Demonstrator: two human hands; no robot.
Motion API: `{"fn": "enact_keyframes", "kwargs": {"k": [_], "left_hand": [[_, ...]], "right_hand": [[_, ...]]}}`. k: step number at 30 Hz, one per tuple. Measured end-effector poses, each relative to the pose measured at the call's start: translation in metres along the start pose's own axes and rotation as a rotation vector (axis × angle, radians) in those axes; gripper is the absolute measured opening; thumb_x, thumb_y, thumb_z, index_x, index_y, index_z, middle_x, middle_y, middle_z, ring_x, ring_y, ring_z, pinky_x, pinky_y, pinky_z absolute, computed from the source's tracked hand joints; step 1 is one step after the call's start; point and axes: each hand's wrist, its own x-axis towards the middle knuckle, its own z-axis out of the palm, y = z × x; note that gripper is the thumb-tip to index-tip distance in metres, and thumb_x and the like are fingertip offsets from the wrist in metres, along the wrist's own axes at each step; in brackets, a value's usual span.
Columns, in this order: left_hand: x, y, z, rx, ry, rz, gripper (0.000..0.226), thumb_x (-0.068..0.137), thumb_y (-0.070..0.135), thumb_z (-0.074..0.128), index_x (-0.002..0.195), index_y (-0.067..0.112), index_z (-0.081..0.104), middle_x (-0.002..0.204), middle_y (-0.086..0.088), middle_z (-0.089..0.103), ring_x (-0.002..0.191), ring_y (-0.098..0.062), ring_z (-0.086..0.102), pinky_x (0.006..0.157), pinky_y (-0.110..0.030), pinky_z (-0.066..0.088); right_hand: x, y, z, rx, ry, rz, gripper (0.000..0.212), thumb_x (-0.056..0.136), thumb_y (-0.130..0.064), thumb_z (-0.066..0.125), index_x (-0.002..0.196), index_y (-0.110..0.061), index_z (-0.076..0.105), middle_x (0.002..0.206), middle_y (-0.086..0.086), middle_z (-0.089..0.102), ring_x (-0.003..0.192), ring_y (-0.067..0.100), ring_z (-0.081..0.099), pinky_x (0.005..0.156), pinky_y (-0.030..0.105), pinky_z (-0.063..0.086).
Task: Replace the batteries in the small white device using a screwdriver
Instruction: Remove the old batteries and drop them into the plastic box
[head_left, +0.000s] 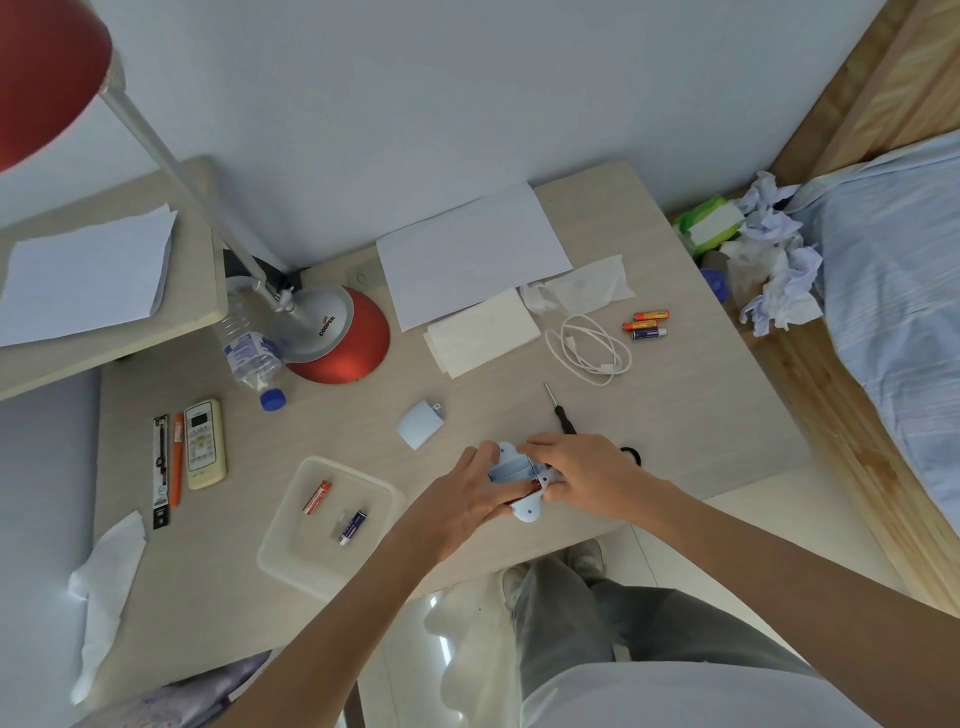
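Tray (291, 551) left of device (519, 480); screwdriver (561, 410) behind it.

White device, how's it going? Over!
Both hands, left hand and right hand, gripping white device. Cover off, one battery seated. Screwdriver lying beyond, nothing blocking.

The red lamp base (332, 332) bears the word "COOPER".

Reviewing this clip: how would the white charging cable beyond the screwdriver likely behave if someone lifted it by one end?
The white cable lies in loose overlapping loops, so it is probably floppy and would uncoil and dangle. It looks thin, so likely light. A trailing loop might drag toward the three batteries lying close beside it on the desk.
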Motion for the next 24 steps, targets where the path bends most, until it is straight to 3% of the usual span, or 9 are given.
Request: {"fn": "enact_keyframes", "kwargs": {"k": [9, 19, 22, 24], "left_hand": [[-0.003, 0.009, -0.001, -0.058, 0.017, -0.024, 0.068, 0.101, 0.027, 0.071, 0.155, 0.049, 0.035, 0.151, -0.010, 0.032, 0.126, -0.021, 0.048, 0.091, -0.029, 0.061], [0.007, 0.002, -0.002, 0.019, 0.006, 0.019, 0.056, 0.101, 0.033, 0.069, 0.147, 0.045, 0.038, 0.139, -0.011, 0.037, 0.104, -0.020, 0.048, 0.074, -0.034, 0.063], [0.008, 0.003, -0.005, 0.002, 0.015, 0.027, 0.055, 0.099, 0.031, 0.073, 0.143, 0.041, 0.041, 0.134, -0.010, 0.039, 0.100, -0.018, 0.049, 0.073, -0.029, 0.062], [0.008, 0.003, -0.005, 0.000, 0.019, 0.032, 0.057, 0.099, 0.031, 0.073, 0.145, 0.041, 0.042, 0.134, -0.010, 0.038, 0.100, -0.017, 0.049, 0.074, -0.025, 0.058]], "right_hand": [[0.000, 0.000, 0.000, -0.009, -0.018, 0.015, 0.053, 0.093, -0.036, 0.076, 0.141, -0.022, 0.059, 0.126, -0.007, 0.067, 0.097, 0.018, 0.069, 0.090, 0.038, 0.060], [0.000, 0.000, 0.002, -0.001, -0.017, 0.000, 0.046, 0.093, -0.035, 0.075, 0.135, -0.021, 0.061, 0.118, -0.007, 0.068, 0.090, 0.016, 0.068, 0.085, 0.034, 0.060], [0.001, 0.000, 0.001, -0.002, -0.011, -0.008, 0.046, 0.094, -0.034, 0.075, 0.135, -0.020, 0.061, 0.118, -0.006, 0.068, 0.089, 0.015, 0.068, 0.084, 0.027, 0.056], [0.000, 0.000, 0.001, 0.002, -0.007, -0.006, 0.046, 0.093, -0.034, 0.075, 0.135, -0.020, 0.061, 0.119, -0.007, 0.068, 0.090, 0.016, 0.068, 0.086, 0.030, 0.058]]}}
